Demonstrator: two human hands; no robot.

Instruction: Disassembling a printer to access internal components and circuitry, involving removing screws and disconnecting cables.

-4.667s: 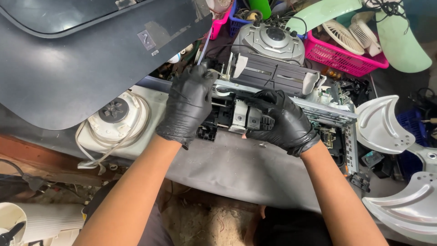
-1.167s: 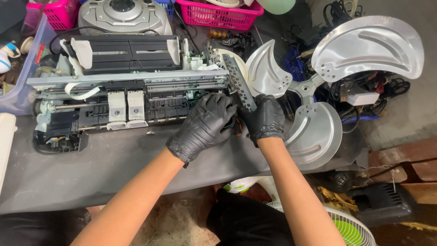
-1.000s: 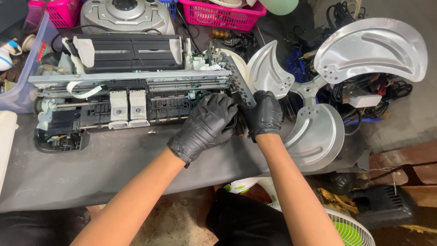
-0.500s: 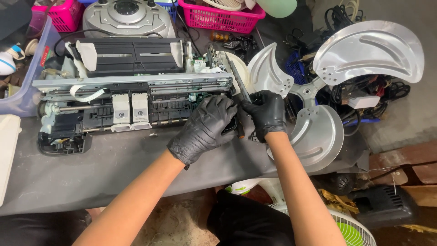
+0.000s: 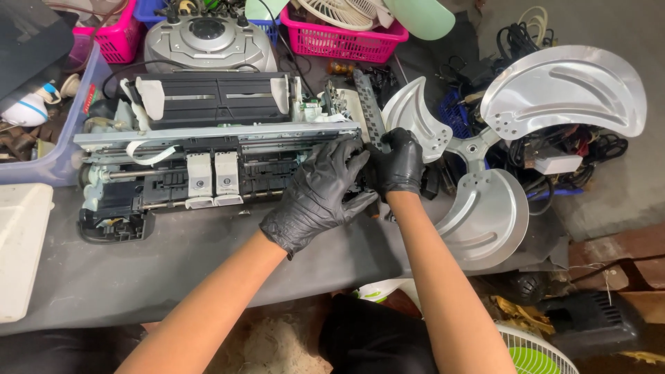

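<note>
1. A stripped printer chassis [image 5: 215, 163] is found lying on the grey table [image 5: 138, 270], its long axis running parallel to the table's near edge, from the left portion of the table toward the middle.
2. Both gloved hands are placed at the chassis's right end. The left hand [image 5: 320, 195] is laid over the lower right corner of the frame, fingers spread and curled onto the black plastic there.
3. The right hand [image 5: 400, 163] is closed about a dark part at the extreme right end, just below an upright perforated metal bracket [image 5: 369, 111]. Its grip is narrow, but what exactly is pinched is hidden by the glove; a small side piece of the frame seems likely.
4. The governing relation: the bulk of the chassis extends leftward from both grips, so the worked end is the right one, and the right hand is the nearer to that end face while the left hand bears on the frame just inboard of it.
5. The two hands are touching or very nearly so at the fingertips.
6. Just to the right of the right hand, a three-bladed metal fan blade [image 5: 485, 159] is lying over the table's right edge. Pink baskets [image 5: 346, 38] and a silver radio player [image 5: 208, 41] are noted along the far edge, and a white tray [image 5: 21, 256] at the left edge.
</note>
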